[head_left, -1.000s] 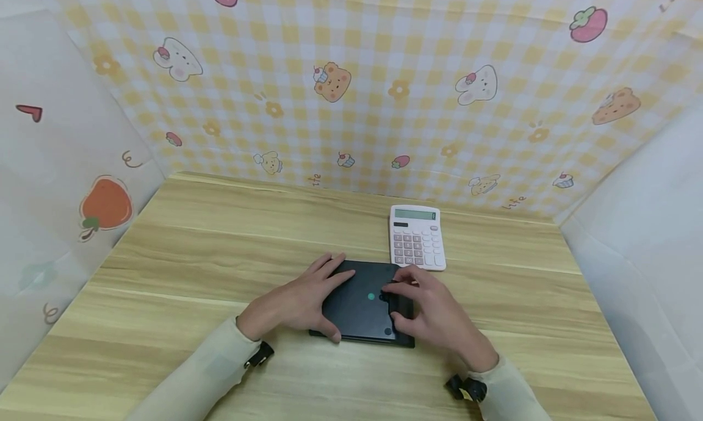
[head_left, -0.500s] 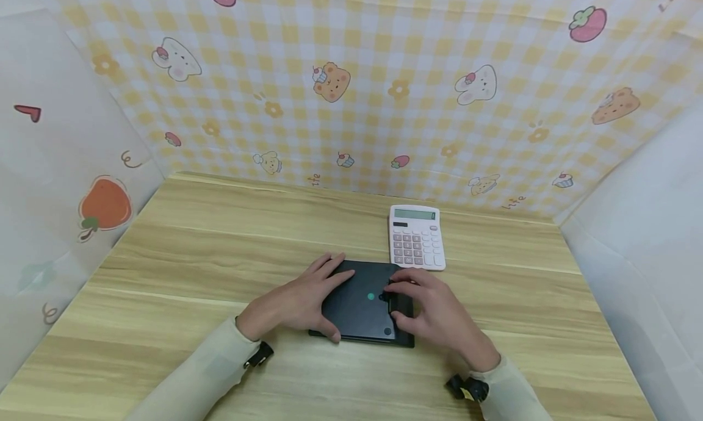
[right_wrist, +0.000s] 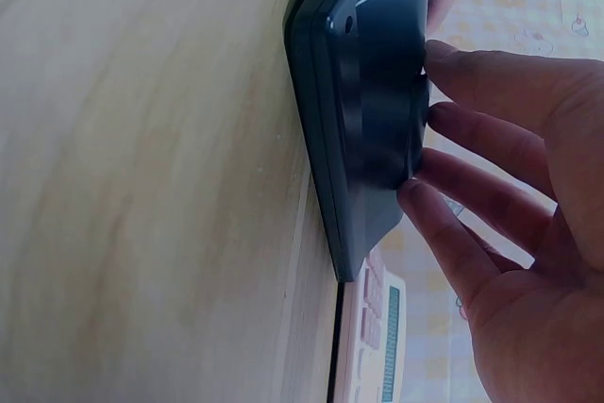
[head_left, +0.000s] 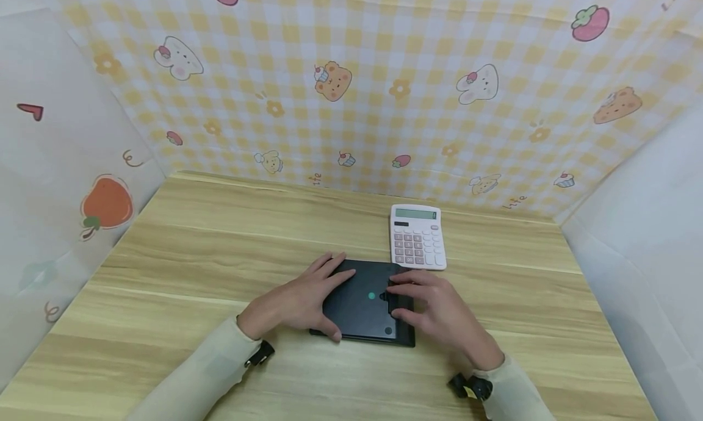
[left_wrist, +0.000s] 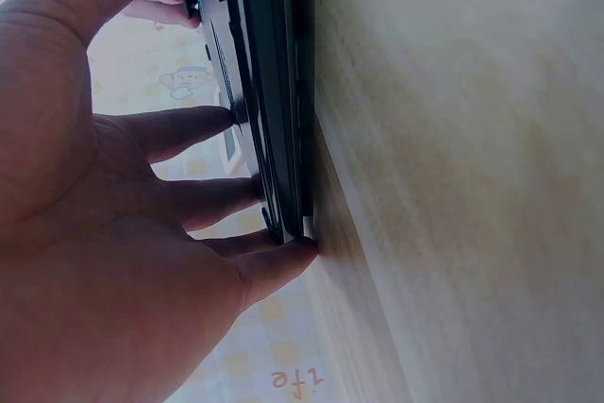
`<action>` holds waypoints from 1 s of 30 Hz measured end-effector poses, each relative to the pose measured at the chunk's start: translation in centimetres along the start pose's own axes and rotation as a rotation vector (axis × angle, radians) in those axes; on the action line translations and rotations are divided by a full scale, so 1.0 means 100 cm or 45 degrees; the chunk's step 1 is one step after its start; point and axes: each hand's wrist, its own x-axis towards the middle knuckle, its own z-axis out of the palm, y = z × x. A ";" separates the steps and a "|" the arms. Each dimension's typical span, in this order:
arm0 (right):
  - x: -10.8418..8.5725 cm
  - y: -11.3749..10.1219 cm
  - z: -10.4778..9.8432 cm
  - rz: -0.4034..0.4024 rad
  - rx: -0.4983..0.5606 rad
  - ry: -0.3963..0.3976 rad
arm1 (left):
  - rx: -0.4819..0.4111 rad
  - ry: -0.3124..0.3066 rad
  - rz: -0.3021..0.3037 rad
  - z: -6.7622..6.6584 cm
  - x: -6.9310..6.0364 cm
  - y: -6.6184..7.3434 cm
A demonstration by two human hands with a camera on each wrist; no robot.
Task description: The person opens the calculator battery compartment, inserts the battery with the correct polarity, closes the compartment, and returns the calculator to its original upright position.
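A dark, wedge-shaped calculator [head_left: 357, 314] lies face down on the table, its underside showing a green dot and a small black latch [head_left: 383, 296]. My left hand [head_left: 302, 302] rests across its left part, fingers spread and mostly straight, the thumb at the near edge. At the battery cover [right_wrist: 416, 125] on the right part, the fingertips and thumb of my right hand [head_left: 442, 308] pinch lightly at its ends. That hand partly hides the cover from above. Just behind stands a pink-white calculator [head_left: 417, 238], face up, apart from both hands.
The wooden table [head_left: 219, 226] stretches around the hands on both sides. A yellow checked cloth [head_left: 373, 116] hangs behind its far edge, with white cloth [head_left: 55, 140] at the left and more at the right. Black wrist cameras [head_left: 258, 354] sit on both sleeves.
My right hand's fingers straighten a little and shift slightly at the battery cover. The left hand and both calculators stay in place.
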 end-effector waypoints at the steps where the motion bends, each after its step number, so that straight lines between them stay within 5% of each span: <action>1: 0.000 0.000 0.000 0.002 0.007 0.002 | 0.001 -0.001 -0.001 0.000 0.000 0.000; 30: 0.001 0.005 0.000 -0.050 -0.020 0.000 | -0.005 -0.004 -0.008 -0.002 0.000 0.001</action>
